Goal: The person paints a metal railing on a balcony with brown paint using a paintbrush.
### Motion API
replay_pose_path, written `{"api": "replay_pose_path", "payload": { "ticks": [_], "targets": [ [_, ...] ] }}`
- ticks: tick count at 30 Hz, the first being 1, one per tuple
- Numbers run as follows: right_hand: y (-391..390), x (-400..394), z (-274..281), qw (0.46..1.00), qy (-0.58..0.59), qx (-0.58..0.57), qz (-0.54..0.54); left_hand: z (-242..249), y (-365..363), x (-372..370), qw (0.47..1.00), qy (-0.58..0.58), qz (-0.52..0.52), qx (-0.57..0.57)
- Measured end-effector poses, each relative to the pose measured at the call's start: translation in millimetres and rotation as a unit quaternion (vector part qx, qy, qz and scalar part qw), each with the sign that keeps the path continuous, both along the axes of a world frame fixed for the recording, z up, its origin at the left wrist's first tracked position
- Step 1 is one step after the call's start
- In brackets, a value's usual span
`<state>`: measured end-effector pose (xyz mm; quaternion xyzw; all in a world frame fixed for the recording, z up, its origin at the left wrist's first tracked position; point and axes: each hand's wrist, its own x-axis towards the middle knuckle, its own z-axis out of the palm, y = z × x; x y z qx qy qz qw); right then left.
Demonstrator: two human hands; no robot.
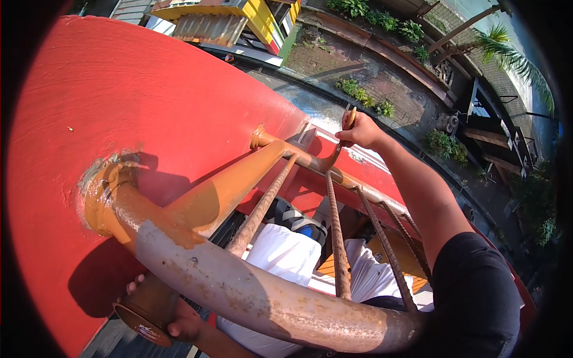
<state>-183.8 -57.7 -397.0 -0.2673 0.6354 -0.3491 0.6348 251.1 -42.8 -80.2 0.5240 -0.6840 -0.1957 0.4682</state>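
My left hand point(188, 322) grips a brown cup-like container point(156, 301) below the thick pipe at the lower left; some fingers show on its far side, and its contents cannot be made out. My right hand point(363, 132) is stretched forward, closed around the handle of a paintbrush point(350, 119). The brush's lower end meets the thinner far pipe point(307, 160). Orange-brown paint covers the slanting brace point(230, 185) and the wall end of the thick near pipe point(286, 298). Farther along, that near pipe is bare, greyish and rusty.
A red wall point(107, 89) stands at left, with both pipes set into it. Rusty ribbed bars point(337, 238) join the pipes. White cloth point(283, 253) shows beneath them. Far below lie a paved yard point(370, 77), plants point(361, 92) and a yellow structure point(259, 24).
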Motion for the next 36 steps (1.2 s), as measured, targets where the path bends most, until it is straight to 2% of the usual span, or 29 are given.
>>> {"api": "replay_pose_path", "payload": {
  "ticks": [3, 6, 9, 12, 13, 18, 19, 22, 23, 26, 28, 30, 32, 34, 35, 36],
  "targets": [
    [-5, -21, 20, 0.994, 0.082, 0.001, 0.067, 2, 1, -1, 1.000, -0.004, -0.007, 0.003],
    [-22, -14, 24, 0.997, 0.019, -0.018, -0.069, 3, 2, -2, 1.000, -0.003, -0.008, 0.001],
    [-26, 6, 7, 0.990, -0.041, -0.030, -0.131, 3, 3, -2, 1.000, 0.009, -0.001, 0.006],
    [-5, 4, -7, 0.996, -0.049, 0.008, -0.069, 3, 3, -1, 1.000, 0.008, 0.002, 0.010],
    [5, -2, -7, 0.995, -0.058, 0.016, -0.079, 3, 3, -1, 1.000, 0.006, 0.002, 0.012],
    [38, -35, 1, 0.997, -0.006, 0.075, 0.011, 7, 4, 0, 0.999, 0.031, -0.019, 0.011],
    [35, -40, 7, 0.994, 0.024, 0.088, 0.058, 7, 5, 0, 0.998, 0.048, -0.031, 0.010],
    [20, -45, 24, 0.966, 0.094, 0.111, 0.215, 7, 15, 1, 1.000, -0.006, 0.013, 0.021],
    [12, -45, 27, 0.948, 0.135, 0.108, 0.267, 9, 21, -1, 0.999, 0.017, 0.005, 0.036],
    [-24, -51, 54, 0.949, 0.159, 0.057, 0.265, 12, 31, -16, 0.993, 0.093, -0.016, 0.072],
    [-61, -63, 81, 0.925, 0.255, -0.009, 0.282, 10, 42, -36, 0.987, 0.138, -0.031, 0.078],
    [-89, -68, 147, 0.898, 0.351, -0.133, 0.229, 14, 51, -52, 0.981, 0.158, -0.061, 0.096],
    [-101, -77, 220, 0.825, 0.459, -0.285, 0.167, 21, 62, -65, 0.972, 0.177, -0.075, 0.134],
    [-82, -64, 314, 0.788, 0.495, -0.361, 0.063, 26, 77, -76, 0.960, 0.209, -0.083, 0.166],
    [-72, -58, 347, 0.803, 0.443, -0.398, 0.012, 25, 83, -77, 0.955, 0.228, -0.097, 0.162],
    [-56, -56, 378, 0.790, 0.367, -0.490, -0.035, 28, 89, -82, 0.951, 0.239, -0.111, 0.161]
  ]
}}
